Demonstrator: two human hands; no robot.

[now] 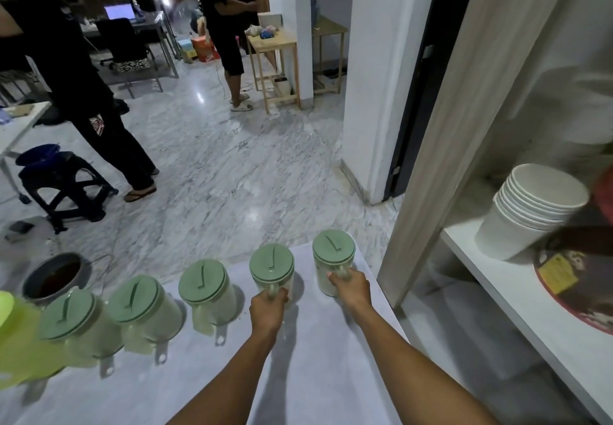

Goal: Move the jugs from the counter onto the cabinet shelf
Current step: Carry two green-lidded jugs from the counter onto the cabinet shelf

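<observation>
Several clear jugs with pale green lids stand in a row along the far edge of the white counter. My right hand is closed around the handle of the rightmost jug. My left hand grips the handle of the jug beside it. Both jugs rest upright on the counter. Three more jugs stand to the left with their handles toward me. The white cabinet shelf is at the right.
A stack of white bowls and a round red-rimmed tray sit on the shelf. A lime-green lid is at the counter's left end. A grey bin stands on the floor beyond. Two people stand further back.
</observation>
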